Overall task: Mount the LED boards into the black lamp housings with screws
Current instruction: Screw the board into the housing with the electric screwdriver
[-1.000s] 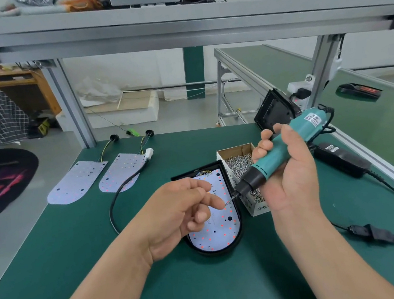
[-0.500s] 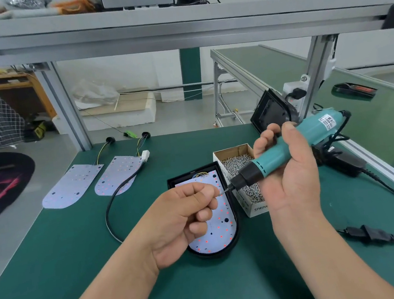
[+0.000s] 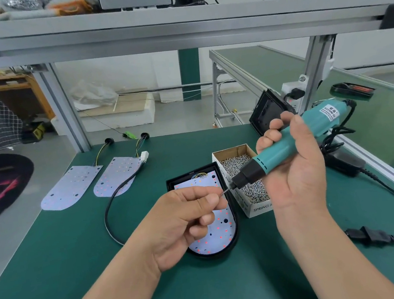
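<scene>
Over the black lamp housing (image 3: 234,242), the left hand (image 3: 182,223) is pinching a likely screw onto the screwdriver (image 3: 289,144) the right hand (image 3: 295,174) is gripping; one wobble might be dropping it.

My left hand (image 3: 182,223) covers the middle of the LED board (image 3: 216,236) in the near black housing (image 3: 234,221). The small piece (image 3: 222,194) its fingertips pinch at the screwdriver (image 3: 289,145) bit is too small for me to identify. My right hand (image 3: 296,179) hides the right side of the screw box (image 3: 228,151) and part of the far housing (image 3: 264,113). The power cable (image 3: 368,235) runs off the right edge.
</scene>
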`<state>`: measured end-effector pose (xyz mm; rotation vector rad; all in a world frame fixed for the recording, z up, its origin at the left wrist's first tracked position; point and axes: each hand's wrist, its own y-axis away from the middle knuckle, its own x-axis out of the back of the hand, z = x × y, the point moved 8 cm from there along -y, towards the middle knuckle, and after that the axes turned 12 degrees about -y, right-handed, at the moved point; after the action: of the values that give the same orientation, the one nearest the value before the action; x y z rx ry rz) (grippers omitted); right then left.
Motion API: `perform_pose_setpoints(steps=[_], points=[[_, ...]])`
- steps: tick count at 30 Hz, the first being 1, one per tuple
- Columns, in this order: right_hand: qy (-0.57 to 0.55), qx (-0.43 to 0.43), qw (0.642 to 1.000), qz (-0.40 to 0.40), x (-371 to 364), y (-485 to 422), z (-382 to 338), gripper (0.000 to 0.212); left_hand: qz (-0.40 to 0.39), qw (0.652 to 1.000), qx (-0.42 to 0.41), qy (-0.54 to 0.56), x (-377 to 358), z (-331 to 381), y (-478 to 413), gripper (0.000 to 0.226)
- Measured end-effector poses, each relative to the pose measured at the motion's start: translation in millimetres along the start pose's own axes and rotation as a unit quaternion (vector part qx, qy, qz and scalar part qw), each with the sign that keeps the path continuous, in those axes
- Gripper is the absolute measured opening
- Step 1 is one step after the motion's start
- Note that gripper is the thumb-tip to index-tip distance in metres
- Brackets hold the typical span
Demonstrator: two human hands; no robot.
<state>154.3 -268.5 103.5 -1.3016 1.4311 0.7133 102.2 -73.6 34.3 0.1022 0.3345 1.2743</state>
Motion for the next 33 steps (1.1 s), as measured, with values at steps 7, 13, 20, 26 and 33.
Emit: perform_pose_setpoints(steps=[7,13,20,26,33], points=[[0.012,0.01,1.0,0.006,1.5,-1.0,1.0,0.018,0.01,1.0,-0.021,-0.005,0.4,1.5,-1.2,0.019],[0.028,0.014,1.0,-0.003,2.7,-1.5,2.1,0.011,0.004,1.0,-0.02,0.002,0.3,2.5,-1.4,0.015],[0.059,0.006,0.998,-0.022,-1.3,-2.6,5.4,0.009,0.06,0.99,-0.065,-0.111,7.6,8.0,0.0,0.016],[0.079,0.005,0.997,-0.006,1.4,-3.3,8.8,0.011,0.077,0.975,-0.086,-0.192,8.9,12.2,1.8,0.016],[0.047,-0.009,0.997,0.054,18.8,-5.3,13.5,0.023,0.076,0.977,-0.081,-0.183,11.9,12.5,0.9,0.017]])
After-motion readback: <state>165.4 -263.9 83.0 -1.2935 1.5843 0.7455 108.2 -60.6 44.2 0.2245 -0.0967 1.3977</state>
